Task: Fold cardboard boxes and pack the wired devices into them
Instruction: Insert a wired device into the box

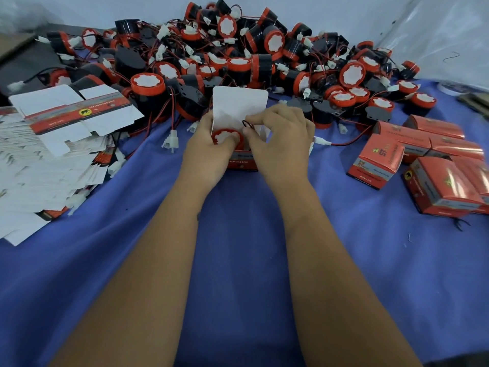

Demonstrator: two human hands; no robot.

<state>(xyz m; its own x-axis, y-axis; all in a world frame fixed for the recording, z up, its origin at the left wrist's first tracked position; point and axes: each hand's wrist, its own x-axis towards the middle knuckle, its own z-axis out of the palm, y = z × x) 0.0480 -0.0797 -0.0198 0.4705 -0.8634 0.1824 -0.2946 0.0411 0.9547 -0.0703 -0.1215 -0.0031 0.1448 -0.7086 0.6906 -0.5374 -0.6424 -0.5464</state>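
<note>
My fingers on the right hand are curled and pinch a small loop of thin black wire just above the mouth of the small red printed cardboard box I am filling. The left hand grips that box from its left side, thumb pressed against the round red-and-black wired device with a white face that sits in the box opening. The box's white top flap stands upright behind both hands. The box rests on the bench covered with blue cloth, at the centre of my view, just in front of the supply.

Behind it I see a large heap of the same red-and-black round devices with tangled red and black leads and white plastic plugs, spread across the back of the bench. To my left lies a stack of flat unfolded white-and-red carton blanks, the top one printed side up. To my right sits a cluster of closed red boxes, some lying on their sides, touching one another.
</note>
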